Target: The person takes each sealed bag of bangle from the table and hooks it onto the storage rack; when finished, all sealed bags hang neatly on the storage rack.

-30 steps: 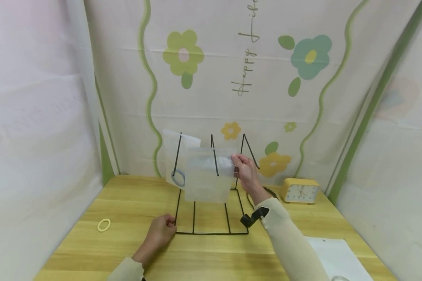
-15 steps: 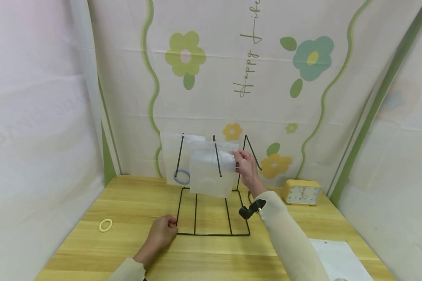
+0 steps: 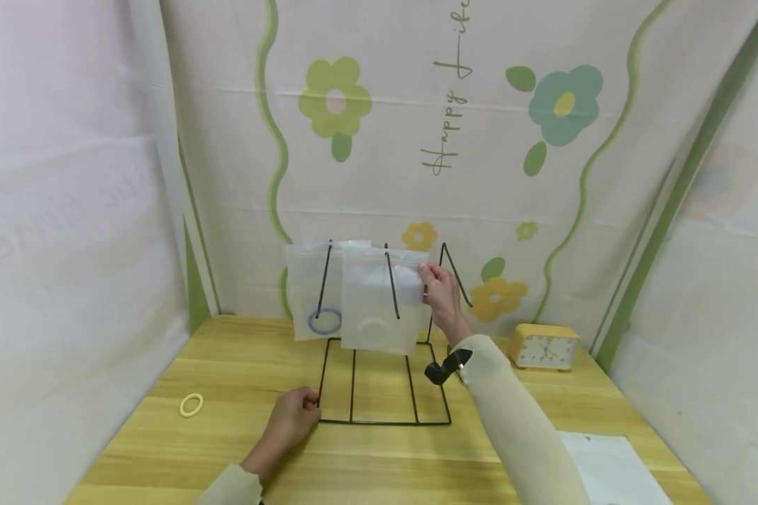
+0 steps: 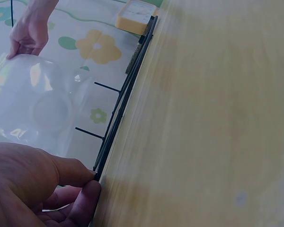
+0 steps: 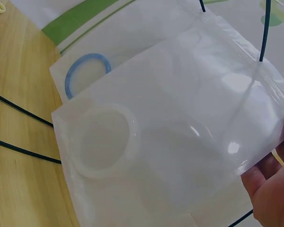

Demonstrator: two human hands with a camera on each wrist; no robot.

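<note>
A black wire rack (image 3: 385, 423) with three upright prongs stands on the wooden table. My left hand (image 3: 293, 415) pinches its front left corner between thumb and fingers. On the middle prong is a translucent zip bag (image 3: 379, 298), and my right hand (image 3: 443, 298) pinches this bag's right edge near the top. A whitish ring (image 5: 133, 135) shows through the lower part of the bag in the right wrist view. To its left, a second zip bag (image 3: 303, 280) with a blue ring (image 5: 68, 82) hangs on the left prong, partly covered by the first.
A loose pale yellow ring (image 3: 191, 415) lies on the table at the left. A yellow clock (image 3: 545, 347) stands at the back right, and a white sheet (image 3: 613, 466) lies at the front right. A flower-printed cloth (image 3: 366, 189) hangs behind the rack.
My right hand has risen slightly, lifting the held bag. The bag with the blue ring, tilted before, now hangs straighter. My left hand keeps its grip on the rack.
</note>
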